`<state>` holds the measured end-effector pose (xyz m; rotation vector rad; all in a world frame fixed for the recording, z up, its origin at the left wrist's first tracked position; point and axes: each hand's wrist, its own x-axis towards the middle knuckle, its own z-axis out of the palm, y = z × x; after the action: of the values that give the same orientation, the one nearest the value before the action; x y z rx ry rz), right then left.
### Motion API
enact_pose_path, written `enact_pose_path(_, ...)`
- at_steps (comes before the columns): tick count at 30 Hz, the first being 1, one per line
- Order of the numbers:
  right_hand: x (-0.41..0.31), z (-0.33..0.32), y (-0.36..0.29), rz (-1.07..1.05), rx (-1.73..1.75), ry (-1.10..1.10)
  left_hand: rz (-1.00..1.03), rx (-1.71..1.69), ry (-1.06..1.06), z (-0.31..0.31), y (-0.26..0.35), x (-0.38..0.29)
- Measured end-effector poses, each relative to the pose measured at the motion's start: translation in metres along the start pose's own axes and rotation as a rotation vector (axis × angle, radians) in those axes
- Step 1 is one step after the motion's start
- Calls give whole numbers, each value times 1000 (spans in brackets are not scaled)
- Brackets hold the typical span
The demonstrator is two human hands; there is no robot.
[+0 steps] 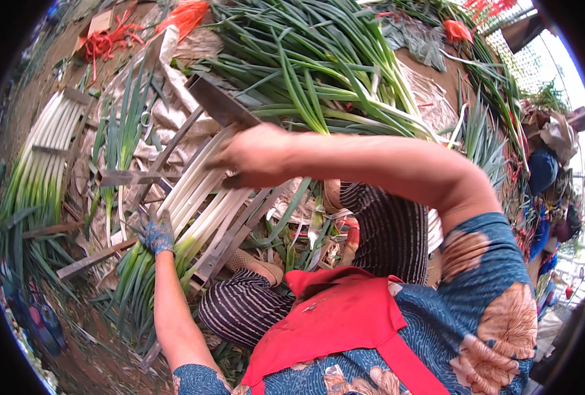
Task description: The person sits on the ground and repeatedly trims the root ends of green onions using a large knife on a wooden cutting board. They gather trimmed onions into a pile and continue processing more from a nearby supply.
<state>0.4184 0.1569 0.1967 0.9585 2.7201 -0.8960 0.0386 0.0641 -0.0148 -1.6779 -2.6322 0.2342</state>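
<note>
Long green onions [193,197] with white stalks lie in a metal frame [223,237] on the ground before me. The frame has a flat upright end plate [223,103] at its far end, close to the white ends. My left hand [157,235], in a blue speckled glove, touches the left side of the stalks where white turns to green. How firmly its fingers hold is not clear. My right hand [250,153] reaches across over the white ends beside the plate. It is motion-blurred, with a dark covering on a finger, and its grip is hidden.
A large heap of green onions [312,64] lies ahead. At left, a second metal frame [77,96] holds more green onions [45,143]. Scissors [145,118] rest on pale sacking [169,89]. Red ties [107,44] and an orange plastic bag [183,17] lie farther off.
</note>
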Motion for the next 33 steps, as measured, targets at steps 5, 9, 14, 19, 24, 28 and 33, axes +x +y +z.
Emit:
enact_pose_path(5, -161, 3, 198, 534, 424, 633, 41, -58, -28, -2, 1, 8)
enact_pose_path(9, -279, 94, 313, 1044, 192, 522, 197, -200, 38, -13, -1, 0)
enact_pose_path(14, -306, 234, 354, 1344, 307, 446, 160, -546, -7, -78, 13, -22)
enact_pose_path(19, -238, 222, 257, 1117, 42, 119, 70, -1007, 23, -166, 53, -62)
enact_pose_path(24, -244, 205, 295, 1055, 150, 582, 164, -1165, 75, -209, 108, -89)
enact_pose_path(28, -272, 182, 350, 1254, -137, 568, 413, -852, 256, -217, 167, -107)
enact_pose_path(33, -290, 201, 364, 1000, 154, 438, 460, -739, 281, -186, 187, -114)
